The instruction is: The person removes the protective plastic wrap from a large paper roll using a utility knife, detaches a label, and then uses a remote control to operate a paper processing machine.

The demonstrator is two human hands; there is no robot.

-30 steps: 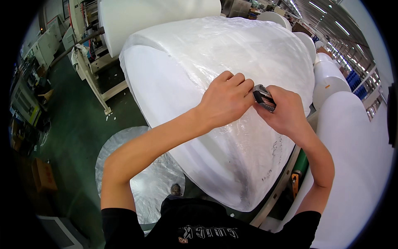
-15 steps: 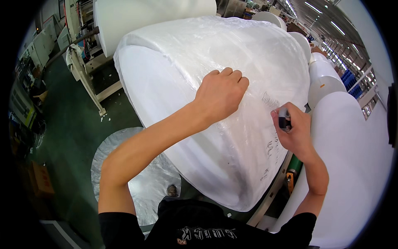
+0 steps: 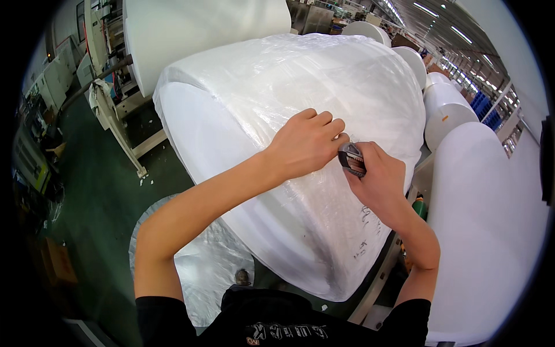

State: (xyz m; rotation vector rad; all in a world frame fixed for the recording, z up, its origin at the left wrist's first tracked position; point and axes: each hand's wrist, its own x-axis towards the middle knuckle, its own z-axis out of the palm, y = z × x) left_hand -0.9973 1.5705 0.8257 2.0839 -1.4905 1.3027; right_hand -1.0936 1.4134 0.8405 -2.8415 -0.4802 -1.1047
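Note:
A large white roll wrapped in clear plastic film [image 3: 324, 75] lies in front of me. My left hand [image 3: 306, 141] is closed on the film over its upper side, knuckles up. My right hand [image 3: 378, 182] grips a grey-and-black utility knife [image 3: 351, 161], with the handle's end facing up. The knife is right beside my left fingers, against the film; its blade is hidden below the hand. Dark handwriting [image 3: 363, 231] shows on the wrapped roll below my right hand.
Another big white roll [image 3: 208, 40] sits on a machine frame [image 3: 115, 121] at the far left. More white rolls [image 3: 480, 220] line the right. A round silvery sheet [image 3: 214, 277] lies on the green floor near my foot, and a cardboard box [image 3: 58, 260] stands at the left.
My right hand has moved left with the utility knife, from beside the handwriting up to my left fingers. My left hand stays closed on the film, a little lower in view.

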